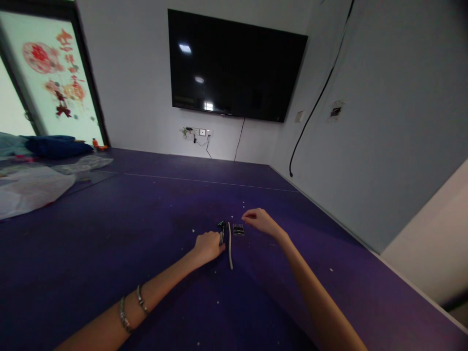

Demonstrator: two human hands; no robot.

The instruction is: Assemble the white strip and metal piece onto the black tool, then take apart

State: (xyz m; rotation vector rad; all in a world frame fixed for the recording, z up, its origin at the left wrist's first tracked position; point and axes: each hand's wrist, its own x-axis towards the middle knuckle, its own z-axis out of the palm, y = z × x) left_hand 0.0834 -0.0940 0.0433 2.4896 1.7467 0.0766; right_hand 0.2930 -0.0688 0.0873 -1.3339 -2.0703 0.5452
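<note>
My left hand [207, 246] rests on the purple surface [109, 253] with its fingers curled round a small dark tool [221, 233]. Just to its right lies a thin grey stick or cable piece [230, 246], pointing away from me. A small dark flat part [238, 229] lies beyond that. My right hand [259, 220] hovers right beside this part, fingers pinched together; I cannot make out whether anything is between them.
A large black screen [234, 68] hangs on the far wall, with sockets [199, 131] below it. A black cable [318, 97] runs down the right wall. Plastic sheets [32, 187] and blue cloth [54, 145] lie at the far left. Small white specks dot the surface.
</note>
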